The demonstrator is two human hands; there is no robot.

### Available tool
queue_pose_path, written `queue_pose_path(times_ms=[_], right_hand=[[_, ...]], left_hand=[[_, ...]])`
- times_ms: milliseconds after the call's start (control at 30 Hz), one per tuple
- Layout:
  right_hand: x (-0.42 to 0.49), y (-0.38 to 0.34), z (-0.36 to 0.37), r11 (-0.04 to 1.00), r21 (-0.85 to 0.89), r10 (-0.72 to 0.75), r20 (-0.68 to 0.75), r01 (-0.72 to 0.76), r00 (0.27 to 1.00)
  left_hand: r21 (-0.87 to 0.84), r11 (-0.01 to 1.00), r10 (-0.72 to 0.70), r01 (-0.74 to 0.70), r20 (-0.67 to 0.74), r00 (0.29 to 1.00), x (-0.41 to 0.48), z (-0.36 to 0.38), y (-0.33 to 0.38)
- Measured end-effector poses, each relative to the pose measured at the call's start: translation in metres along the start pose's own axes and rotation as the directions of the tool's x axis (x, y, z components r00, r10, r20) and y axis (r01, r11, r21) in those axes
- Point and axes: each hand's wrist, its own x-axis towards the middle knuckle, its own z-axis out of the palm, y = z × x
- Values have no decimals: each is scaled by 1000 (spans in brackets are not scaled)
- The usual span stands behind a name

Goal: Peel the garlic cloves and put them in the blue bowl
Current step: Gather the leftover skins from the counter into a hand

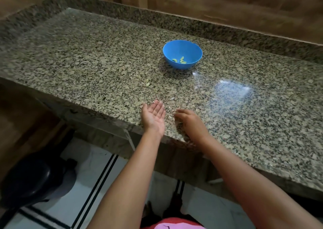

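Both arms are stretched out from the bottom of the view toward the stone counter point(87, 57). The left hand point(153, 116) is held flat with the palm up and the fingers straight, at the front edge of the counter. Nothing is held in it. The right hand point(189, 122) is set just beside it, palm down, with the fingers curled onto the counter top. Small pale bits of skin point(170, 117) are seen near its fingertips, but whether any bit is pinched cannot be told.

The front edge of the counter is crossed by both wrists. A low stone rim point(192, 24) is seen along the back. Wide bare stone is seen to the left and right of the hands.

One blue bowl point(182, 53) is placed farther back, well apart from the hands. About three peeled garlic cloves point(180, 60) are seen inside it; the count is not sure. One more clove point(147, 84) is left on the counter between the hands and the bowl.
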Motion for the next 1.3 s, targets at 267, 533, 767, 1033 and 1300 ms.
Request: queue_pose_path(times_ms=[267, 533, 767, 1033, 1300], right_hand=[[0, -52, -7, 727, 661, 293, -51, -187, 955], [-14, -70, -15, 694, 701, 140, 88, -161, 986], [-15, -12, -25, 813, 580, 67, -29, -38, 997], [-2, 55, -13, 951, -220, -133, 347, 219, 928], [40, 27, 12, 817, -234, -386, 456, 526, 802]], left_hand=[[-100, 986, -127, 136, 88, 988, -15, 1, -8], [-341, 914, -188, 221, 127, 974, -33, -3, -17], [-577, 817, 29, -5, 33, 999, -56, -28, -44], [-788, 502, 214, -356, -286, 934, -68, -10, -87], [-776, 428, 225, -463, -405, 886, -61, -2, -80]])
